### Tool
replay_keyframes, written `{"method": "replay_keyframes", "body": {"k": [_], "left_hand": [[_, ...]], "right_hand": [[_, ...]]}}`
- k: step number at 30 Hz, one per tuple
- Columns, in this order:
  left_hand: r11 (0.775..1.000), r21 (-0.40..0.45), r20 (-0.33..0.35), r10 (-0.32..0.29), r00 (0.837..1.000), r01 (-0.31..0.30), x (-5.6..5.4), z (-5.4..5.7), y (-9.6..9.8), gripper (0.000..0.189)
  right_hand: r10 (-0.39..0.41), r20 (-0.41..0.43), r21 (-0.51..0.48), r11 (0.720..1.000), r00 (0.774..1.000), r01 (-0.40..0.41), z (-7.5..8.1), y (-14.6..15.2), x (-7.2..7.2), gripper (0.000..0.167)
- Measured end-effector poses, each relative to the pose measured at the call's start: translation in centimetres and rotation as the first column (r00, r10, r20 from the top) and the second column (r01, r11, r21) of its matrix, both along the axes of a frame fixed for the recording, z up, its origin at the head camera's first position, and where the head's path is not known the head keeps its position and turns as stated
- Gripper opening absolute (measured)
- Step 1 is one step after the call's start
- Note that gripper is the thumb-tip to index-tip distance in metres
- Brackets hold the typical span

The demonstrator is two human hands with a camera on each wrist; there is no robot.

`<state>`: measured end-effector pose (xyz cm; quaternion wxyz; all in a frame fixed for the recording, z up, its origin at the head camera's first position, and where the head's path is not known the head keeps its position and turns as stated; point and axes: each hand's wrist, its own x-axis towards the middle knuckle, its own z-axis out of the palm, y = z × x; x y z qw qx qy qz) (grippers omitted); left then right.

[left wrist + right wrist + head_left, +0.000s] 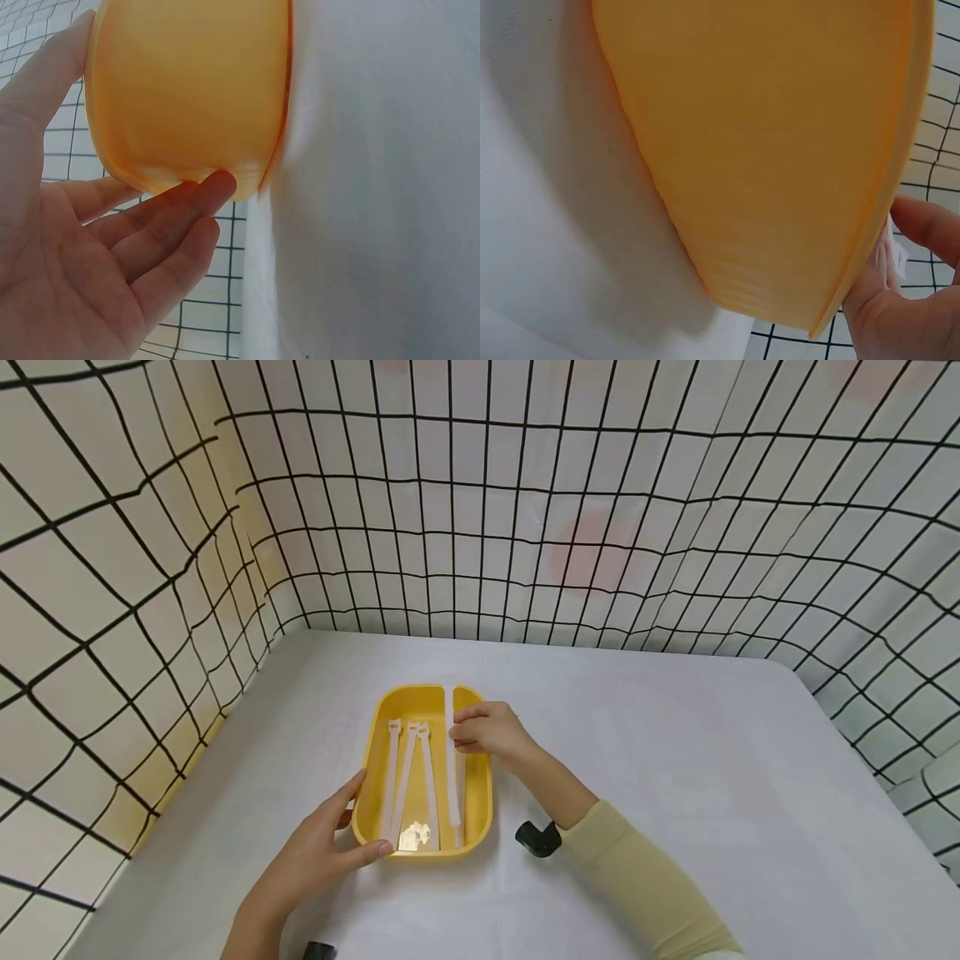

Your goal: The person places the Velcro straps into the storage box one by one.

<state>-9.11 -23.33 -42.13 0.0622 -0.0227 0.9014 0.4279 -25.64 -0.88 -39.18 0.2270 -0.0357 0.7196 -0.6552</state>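
A yellow tray (487,802) stands on the table, holding several white cable straps (431,785) with slotted heads. At its near left corner, my left hand (318,856) holds the tray, thumb on the front rim and fingers against the left side wall. The left wrist view shows those fingers (161,232) bent against the tray's outer wall. Over the tray's right side, my right hand (495,732) pinches a white strap (452,789) that stretches lengthwise over the tray and overlaps its far rim. Another strap lies partly hidden beneath it.
The tray rests on a white-covered table (675,760). Black wire grid panels (480,510) enclose the back and both sides. Dark wrist-worn devices show below the right wrist (538,839) and at the bottom edge near the left arm.
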Motion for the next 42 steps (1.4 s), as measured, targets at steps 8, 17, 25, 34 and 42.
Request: {"method": "replay_keyframes", "body": {"k": [8, 17, 25, 34, 42], "left_hand": [[1.0, -0.002, -0.003, -0.007, 1.0, 0.007, 0.0, 0.1, -0.1, 0.103], [1.0, -0.012, -0.004, -0.015, 1.0, 0.015, 0.1, 0.2, -0.2, 0.102], [1.0, -0.009, 0.0, -0.014, 1.0, 0.014, 0.1, 0.1, -0.2, 0.103], [1.0, -0.004, -0.017, -0.018, 1.0, 0.018, 0.0, -0.1, -0.2, 0.103], [1.0, -0.001, -0.025, -0.021, 0.999, 0.021, 0.1, 0.1, -0.2, 0.103]], "right_hand": [[-0.011, -0.029, 0.055, 0.998, 1.0, 0.013, 0.0, -1.2, 0.4, 0.018], [0.003, -0.038, 0.062, 0.998, 0.999, -0.001, -0.1, -2.2, 0.8, 0.02], [-0.01, -0.06, 0.103, 0.995, 0.998, 0.016, -0.6, -3.2, 1.2, 0.018], [0.012, -0.301, 0.447, 0.885, 0.954, 0.13, -0.9, -3.8, 1.5, 0.019], [0.049, -0.338, 0.504, 0.852, 0.94, 0.138, -1.2, -4.4, 1.5, 0.026]]}}
